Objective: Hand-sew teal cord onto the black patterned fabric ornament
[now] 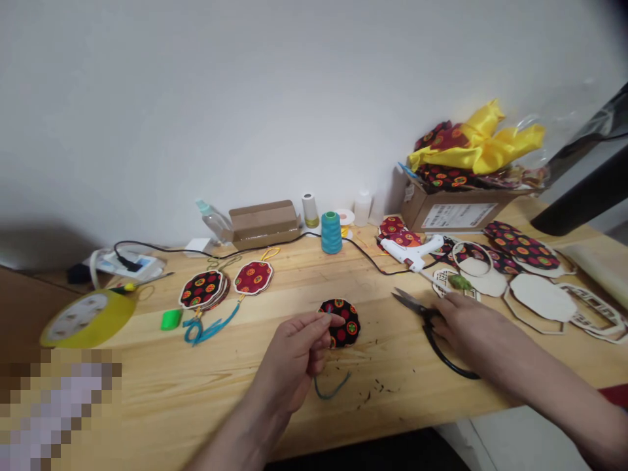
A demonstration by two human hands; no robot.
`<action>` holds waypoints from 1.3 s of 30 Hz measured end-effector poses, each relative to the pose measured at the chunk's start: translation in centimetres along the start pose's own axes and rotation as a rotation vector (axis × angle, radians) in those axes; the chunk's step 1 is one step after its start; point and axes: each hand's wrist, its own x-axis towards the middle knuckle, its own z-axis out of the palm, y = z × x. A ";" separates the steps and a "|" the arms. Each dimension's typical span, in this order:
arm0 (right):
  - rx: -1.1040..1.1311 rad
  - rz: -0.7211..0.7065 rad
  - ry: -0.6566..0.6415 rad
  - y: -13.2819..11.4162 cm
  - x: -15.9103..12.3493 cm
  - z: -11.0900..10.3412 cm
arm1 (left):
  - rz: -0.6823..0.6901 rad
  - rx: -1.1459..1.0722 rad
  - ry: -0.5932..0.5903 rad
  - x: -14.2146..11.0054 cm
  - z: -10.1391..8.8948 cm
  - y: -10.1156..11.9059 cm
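Pinched thread (328,397) in left hand (300,343) by black disc (347,323), seemingly unfinished, in front of spool (331,234); curled right hand (466,330) at scissors (413,304), spool's right, couldn't confirm gripping; had seemingly finished tasselled discs (202,288), spool's left.

hands (299,343) (458,327), forearms (245,418) — bare | right sleeve (606,453) — dark (edge only)

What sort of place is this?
Probably a craft workspace, maybe a little workshop: the wooden table holds scissors, a white glue gun and a big spool of blue thread.
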 end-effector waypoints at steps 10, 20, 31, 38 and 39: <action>0.131 0.046 0.076 1.4 -1.7 2.1 | 0.034 0.016 0.039 0.3 0.8 -0.3; 0.583 0.061 0.206 -2.4 -1.5 -1.5 | 0.121 0.081 0.074 0.3 0.9 -0.6; 0.640 -0.087 -0.295 -5.6 -0.7 -3.9 | 0.180 0.150 0.091 0.0 0.2 -1.4; 0.600 -0.138 -0.301 -6.1 -0.5 -2.8 | 0.193 0.264 0.062 -0.1 -0.1 -1.5; 0.589 -0.143 -0.286 -6.2 -0.4 -2.8 | 0.184 0.278 0.047 -0.2 -0.1 -1.5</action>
